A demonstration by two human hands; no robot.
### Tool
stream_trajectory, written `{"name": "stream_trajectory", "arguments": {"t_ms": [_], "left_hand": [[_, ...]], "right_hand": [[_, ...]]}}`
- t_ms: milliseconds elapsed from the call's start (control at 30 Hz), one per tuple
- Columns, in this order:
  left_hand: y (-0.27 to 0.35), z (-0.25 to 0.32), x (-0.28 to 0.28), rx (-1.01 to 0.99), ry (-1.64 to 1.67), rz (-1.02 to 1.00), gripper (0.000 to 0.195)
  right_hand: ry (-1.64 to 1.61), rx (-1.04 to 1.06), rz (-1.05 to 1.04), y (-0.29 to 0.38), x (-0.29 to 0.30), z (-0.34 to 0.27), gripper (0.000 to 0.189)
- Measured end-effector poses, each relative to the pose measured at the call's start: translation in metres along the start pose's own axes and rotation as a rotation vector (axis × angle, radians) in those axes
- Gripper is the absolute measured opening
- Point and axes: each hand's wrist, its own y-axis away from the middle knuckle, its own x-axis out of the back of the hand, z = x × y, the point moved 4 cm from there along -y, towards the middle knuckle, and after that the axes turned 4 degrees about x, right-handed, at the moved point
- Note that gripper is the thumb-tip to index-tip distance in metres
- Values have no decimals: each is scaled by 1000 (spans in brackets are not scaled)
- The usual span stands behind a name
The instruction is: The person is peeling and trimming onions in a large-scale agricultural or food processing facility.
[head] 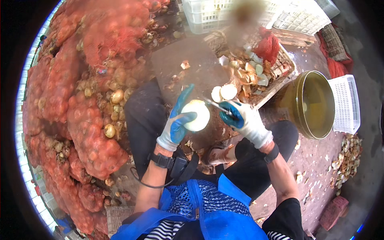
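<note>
My left hand (177,124), in a white glove with blue-coated fingers, holds a peeled white onion (198,117) above a low board (186,72). The thumb lies across the onion's near side. In a matching glove, my right hand (243,118) grips a small knife (216,105). Its blade points left, close to the onion's upper right; whether it touches cannot be told. Two pale onions (224,91) sit at the board's right, beside a plastic crate (280,72) heaped with onion skins and cut pieces (249,72).
Red mesh sacks of onions (93,135) pile up on the left, with loose unpeeled onions (117,96) beside them. A yellowish bucket (316,105) stands at the right, next to a white basket (345,103). White crates (207,15) are at the back. Skins (348,159) and a red brick (333,212) lie on the right.
</note>
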Motion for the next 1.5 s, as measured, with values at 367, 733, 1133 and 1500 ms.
{"name": "stream_trajectory", "arguments": {"t_ms": [367, 733, 1133, 1500], "left_hand": [[5, 15, -13, 103, 383, -111, 84], [4, 9, -14, 90, 296, -17, 84], [4, 4, -14, 31, 110, -80, 97], [-3, 18, -70, -176, -412, -185, 89]], "right_hand": [[-99, 41, -104, 16, 2, -3, 53], [-79, -118, -198, 7, -7, -5, 22], [-974, -638, 82, 17, -40, 39, 23], [-1122, -572, 77, 39, -4, -14, 43]]}}
